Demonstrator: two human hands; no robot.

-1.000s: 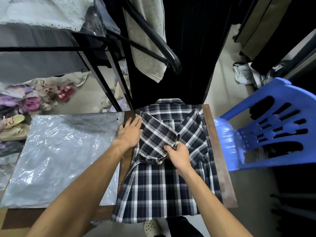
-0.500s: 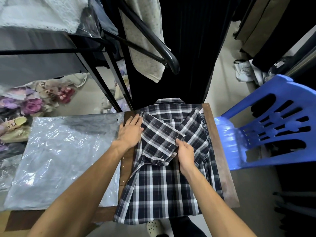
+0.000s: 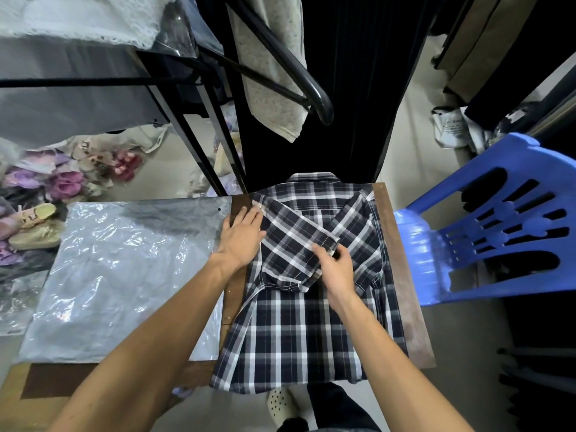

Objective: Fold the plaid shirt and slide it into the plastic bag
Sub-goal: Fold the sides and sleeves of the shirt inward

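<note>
The dark blue and white plaid shirt (image 3: 299, 332) lies on the brown table (image 3: 402, 288), collar at the far edge, hem hanging over the near edge. Both short sleeves are folded inward across its upper half. My left hand (image 3: 241, 236) lies flat, fingers spread, on the shirt's left shoulder fold. My right hand (image 3: 338, 269) rests on the shirt's middle, with its fingertips on the cuff edge of the folded left sleeve. A clear plastic bag (image 3: 118, 275) lies flat on the table to the left of the shirt.
A blue plastic chair (image 3: 486, 226) stands close against the table's right edge. A black metal rack (image 3: 199, 145) with hanging clothes rises behind the table. Shoes and sandals (image 3: 46, 198) are scattered on the floor at far left. My foot in a pale clog (image 3: 279, 406) shows below.
My right hand has let go of the bunched sleeve and slid right along it, laying the sleeve flatter across the shirt. My left hand has stayed pressed on the left shoulder.
</note>
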